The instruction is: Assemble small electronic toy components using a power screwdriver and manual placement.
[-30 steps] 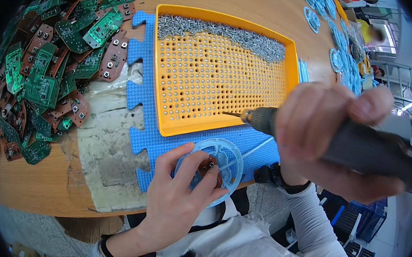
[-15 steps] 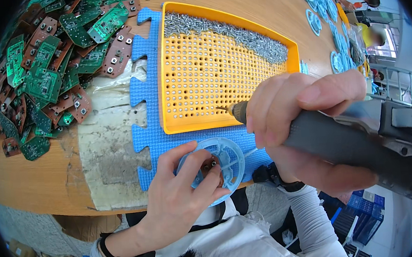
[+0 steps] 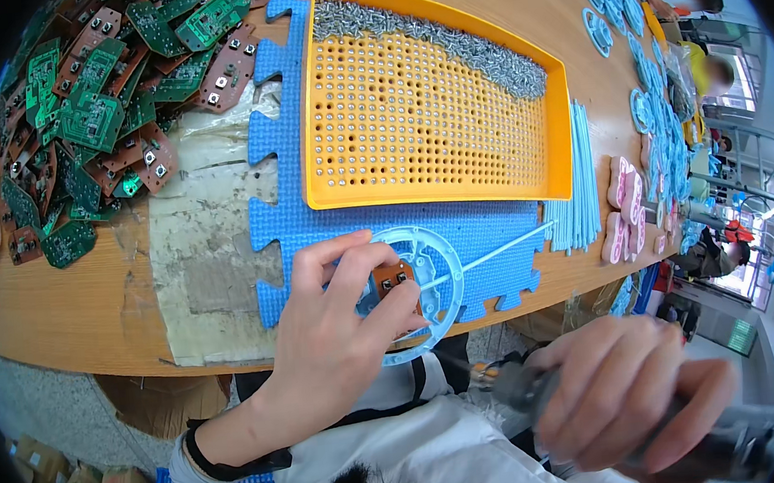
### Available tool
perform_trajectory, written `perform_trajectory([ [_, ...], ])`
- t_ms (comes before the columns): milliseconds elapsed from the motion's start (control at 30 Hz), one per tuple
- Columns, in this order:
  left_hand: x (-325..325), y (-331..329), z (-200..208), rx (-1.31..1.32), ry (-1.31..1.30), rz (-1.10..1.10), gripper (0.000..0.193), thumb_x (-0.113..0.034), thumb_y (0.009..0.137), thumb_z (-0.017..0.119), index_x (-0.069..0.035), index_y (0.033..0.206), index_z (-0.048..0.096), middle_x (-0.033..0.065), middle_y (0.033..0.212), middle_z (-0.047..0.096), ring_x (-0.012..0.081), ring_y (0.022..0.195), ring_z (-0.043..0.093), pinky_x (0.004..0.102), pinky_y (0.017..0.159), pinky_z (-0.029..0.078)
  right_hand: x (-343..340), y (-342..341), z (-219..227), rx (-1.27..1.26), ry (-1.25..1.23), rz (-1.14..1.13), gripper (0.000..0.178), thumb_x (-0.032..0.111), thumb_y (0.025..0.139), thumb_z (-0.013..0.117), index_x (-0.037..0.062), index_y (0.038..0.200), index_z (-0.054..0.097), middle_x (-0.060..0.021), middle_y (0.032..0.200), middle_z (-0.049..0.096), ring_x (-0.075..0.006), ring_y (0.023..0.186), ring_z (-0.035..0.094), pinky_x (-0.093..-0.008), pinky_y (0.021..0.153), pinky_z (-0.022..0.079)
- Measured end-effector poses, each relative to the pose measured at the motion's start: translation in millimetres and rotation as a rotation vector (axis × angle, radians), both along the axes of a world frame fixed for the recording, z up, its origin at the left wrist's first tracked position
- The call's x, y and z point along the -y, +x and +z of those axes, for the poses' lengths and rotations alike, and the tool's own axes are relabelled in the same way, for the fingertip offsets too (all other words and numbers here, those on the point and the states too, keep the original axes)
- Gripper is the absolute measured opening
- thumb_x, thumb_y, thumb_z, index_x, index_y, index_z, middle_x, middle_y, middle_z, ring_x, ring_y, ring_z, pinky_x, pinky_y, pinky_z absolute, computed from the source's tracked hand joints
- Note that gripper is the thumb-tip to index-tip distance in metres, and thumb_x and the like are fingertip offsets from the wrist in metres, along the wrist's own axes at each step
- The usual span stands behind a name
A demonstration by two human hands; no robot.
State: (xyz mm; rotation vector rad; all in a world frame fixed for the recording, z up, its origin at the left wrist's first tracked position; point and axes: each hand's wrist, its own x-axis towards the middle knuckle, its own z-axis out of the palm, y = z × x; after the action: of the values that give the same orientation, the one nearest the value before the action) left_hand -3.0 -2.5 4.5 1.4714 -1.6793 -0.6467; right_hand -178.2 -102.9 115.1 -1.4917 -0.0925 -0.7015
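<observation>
Blue ring frame [image 3: 455, 283] w/ brown PCB [image 3: 393, 279] inside, over near edge of blue mat [image 3: 488, 222]; L hand [image 3: 335, 326] gripping frame, touching PCB; R hand [image 3: 620, 391] wrapped round pwr screwdriver [image 3: 518, 387], front end nr frame; yellow screw tray [image 3: 439, 196] on mat beyond; PCB pile [image 3: 91, 121] L on bench [image 3: 114, 305]

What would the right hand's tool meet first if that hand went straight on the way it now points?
Most likely the light-blue round frame, at its near rim, since the power driver in the right hand points there; its blurred tip leaves depth unclear.
</observation>
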Motion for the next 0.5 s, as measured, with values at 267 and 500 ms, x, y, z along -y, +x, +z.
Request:
perform_trajectory([
  [267,1,-2,2,-0.002,-0.006,0.001,0.035,-0.017,0.062,0.081,-0.013,0.094,0.068,0.0047,0.107,0.053,0.0334,0.105,0.048,0.0420,0.088,0.042,-42,35,-31,0.099,0.124,-0.332,0.009,-0.003,0.082,0.061,-0.0052,0.086,0.053,-0.0132,0.056,0.053,-0.0218,0.042,0.050,-0.0318,0.041,0.044],
  [500,-1,-1,2,-0.021,0.008,0.000,0.035,-0.017,0.062,0.081,-0.014,0.095,0.068,0.0041,0.107,0.054,0.0325,0.105,0.047,0.0410,0.086,0.042,-43,38,-36,0.125,0.083,-0.315,0.012,-0.005,0.081,0.063,-0.0081,0.086,0.052,-0.0146,0.057,0.053,-0.0230,0.042,0.050,-0.0334,0.040,0.044],
])
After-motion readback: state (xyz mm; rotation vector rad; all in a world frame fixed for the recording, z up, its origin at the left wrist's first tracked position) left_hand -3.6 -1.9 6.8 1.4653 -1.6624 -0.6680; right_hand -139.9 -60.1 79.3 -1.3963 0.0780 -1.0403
